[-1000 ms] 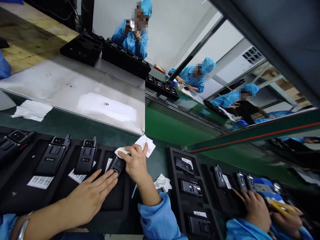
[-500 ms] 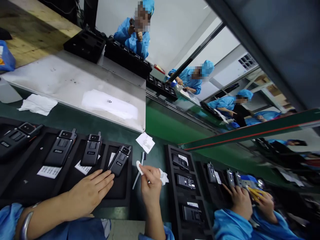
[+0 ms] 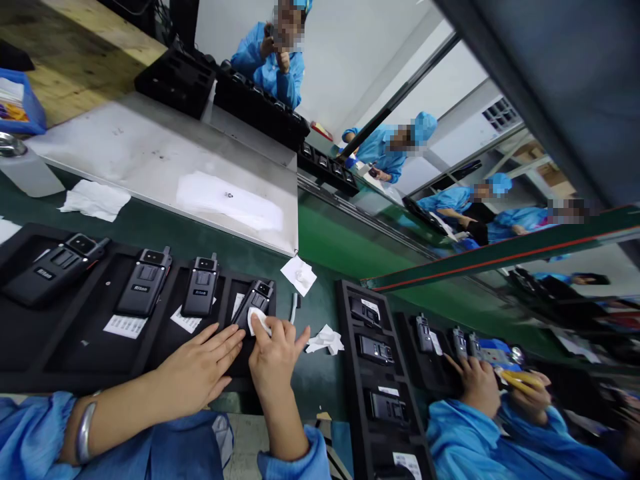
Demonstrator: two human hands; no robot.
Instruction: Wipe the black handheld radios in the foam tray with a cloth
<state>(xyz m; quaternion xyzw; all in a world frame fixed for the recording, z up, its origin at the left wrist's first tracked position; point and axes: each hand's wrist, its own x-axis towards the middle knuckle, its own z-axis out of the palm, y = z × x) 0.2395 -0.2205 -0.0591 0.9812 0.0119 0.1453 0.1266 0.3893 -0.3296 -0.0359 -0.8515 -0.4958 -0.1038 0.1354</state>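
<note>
A black handheld radio [image 3: 243, 319] lies tilted in the right-hand compartment of a black foam tray [image 3: 165, 363]. My left hand [image 3: 200, 363] rests flat, fingers stretched out, with its fingertips at the radio's lower end. Pressed against the radio's back is a folded white wipe [image 3: 256, 321], held under the fingers of my right hand [image 3: 275, 350]. The wipe and fingers cover part of the radio. Three more radios, one of them near the middle [image 3: 200, 287], lie face down along the same tray, with white barcode labels [image 3: 125, 325] beside or under them.
Right of my hand lie a crumpled tissue [image 3: 325, 340] and a small brush [image 3: 295, 308]. A white paper square [image 3: 299, 274] sits behind. Another foam tray [image 3: 357, 400] holds several radios. Farther right, a co-worker's hands [image 3: 480, 387] work with something yellow. A metal-edged board [image 3: 165, 160] stands at the back.
My right hand has moved left with the wipe, from above the brush onto the radio. My left hand stays at the radio. The whole view has shifted slightly.
</note>
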